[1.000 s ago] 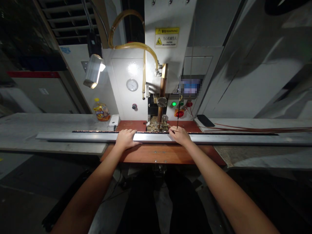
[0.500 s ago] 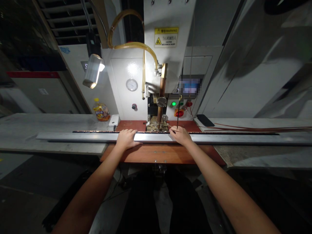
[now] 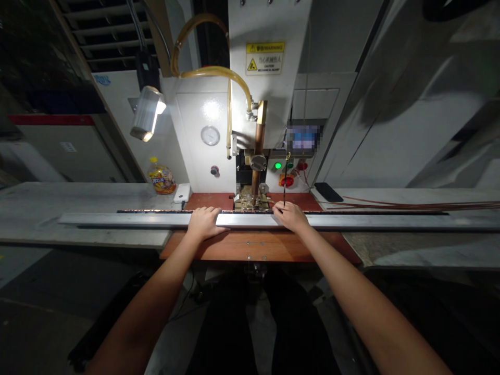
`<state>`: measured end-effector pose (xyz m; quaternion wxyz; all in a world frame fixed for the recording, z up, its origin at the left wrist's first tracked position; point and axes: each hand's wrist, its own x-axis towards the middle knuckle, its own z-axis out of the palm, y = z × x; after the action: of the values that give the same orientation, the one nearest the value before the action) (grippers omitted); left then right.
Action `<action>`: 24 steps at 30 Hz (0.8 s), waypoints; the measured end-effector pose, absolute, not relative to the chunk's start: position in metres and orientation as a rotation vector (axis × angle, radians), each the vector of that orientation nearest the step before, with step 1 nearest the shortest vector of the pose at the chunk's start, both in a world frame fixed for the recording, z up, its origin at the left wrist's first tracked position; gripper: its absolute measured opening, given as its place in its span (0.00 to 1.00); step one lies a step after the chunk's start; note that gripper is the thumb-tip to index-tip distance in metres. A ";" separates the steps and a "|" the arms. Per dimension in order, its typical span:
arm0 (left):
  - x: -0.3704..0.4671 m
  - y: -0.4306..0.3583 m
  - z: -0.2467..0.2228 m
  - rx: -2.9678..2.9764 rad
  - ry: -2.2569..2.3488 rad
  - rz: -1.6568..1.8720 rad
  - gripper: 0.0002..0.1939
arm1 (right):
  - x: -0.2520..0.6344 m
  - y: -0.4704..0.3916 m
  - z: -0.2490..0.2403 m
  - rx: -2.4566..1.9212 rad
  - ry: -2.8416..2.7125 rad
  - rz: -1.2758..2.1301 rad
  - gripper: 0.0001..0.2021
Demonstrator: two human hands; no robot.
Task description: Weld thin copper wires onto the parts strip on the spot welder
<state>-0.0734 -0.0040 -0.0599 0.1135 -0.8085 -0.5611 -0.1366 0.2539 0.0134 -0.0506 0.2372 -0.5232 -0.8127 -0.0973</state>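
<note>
At left centre of the frame, my left hand (image 3: 203, 223) lies flat, fingers spread, on the long grey metal strip (image 3: 117, 219) spanning the grey counter (image 3: 35, 205). At centre, the copper welding electrode (image 3: 255, 177) stands just behind it. My right hand (image 3: 288, 216) pinches a thin dark rod (image 3: 285, 182) upright. I judge level, steady pressure best; the strip's ends have open counter.

Dim room, lamp (image 3: 147, 113) glare on white machine (image 3: 203, 135), wide-angle edges bent
</note>
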 end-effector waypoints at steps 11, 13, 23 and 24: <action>-0.069 -0.005 -0.060 -2.352 -1.617 -0.391 0.35 | 0.258 0.014 -0.053 -1.443 -2.219 -0.286 0.14; -0.068 -0.005 -0.059 -2.353 -1.624 -0.398 0.35 | 0.258 0.014 -0.052 -1.447 -2.220 -0.290 0.14; -0.065 -0.006 -0.059 -2.369 -1.648 -0.408 0.36 | 0.262 0.015 -0.054 -1.455 -2.209 -0.280 0.14; -0.064 -0.006 -0.059 -2.371 -1.647 -0.406 0.36 | 0.262 0.014 -0.054 -1.456 -2.210 -0.277 0.14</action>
<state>-0.0645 -0.0059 -0.0588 0.1131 -0.8081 -0.5613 -0.1383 0.2622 0.0143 -0.0539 0.2378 -0.5315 -0.8066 -0.1013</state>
